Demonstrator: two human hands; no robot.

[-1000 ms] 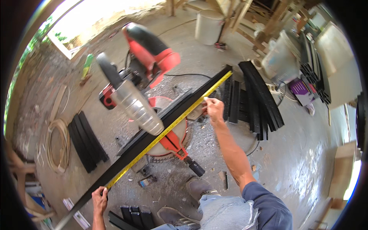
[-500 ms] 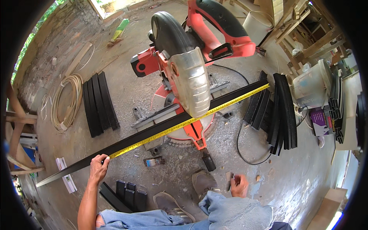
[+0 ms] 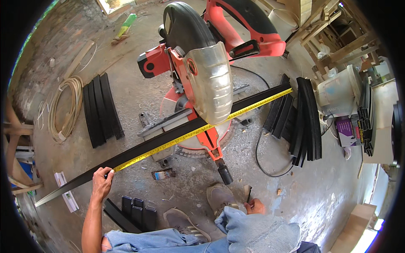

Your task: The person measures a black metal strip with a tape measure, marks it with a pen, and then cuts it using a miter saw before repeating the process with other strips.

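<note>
A long black profile bar [image 3: 166, 141] lies slantwise across the bed of a red and black miter saw [image 3: 190, 80], passing under its clear blade guard [image 3: 209, 84]. Along the bar's near edge runs a yellow measuring tape [image 3: 160, 147]. My left hand [image 3: 101, 184] is closed at the tape's left end, against the bar; whether the tape's case is inside is hidden. Beside my right knee, my right hand [image 3: 255, 206] has its fingers closed round a thin dark pen-like stick [image 3: 249, 194], low over the floor. A small flat wooden piece [image 3: 246, 189] is just behind it.
Black strips [image 3: 102, 110] lie left of the saw, with a coiled hose [image 3: 63, 107] beyond. More black strips [image 3: 307, 122] and a power cable [image 3: 259, 162] are on the right. Short black pieces [image 3: 138, 213] lie by my left shoe [image 3: 181, 221]. A white bracket [image 3: 66, 192] sits under the bar.
The view has shifted slightly, moving most things left in it. My right hand has turned, and the dark stick now points up from its fingers. My left hand stays at the tape's end.
</note>
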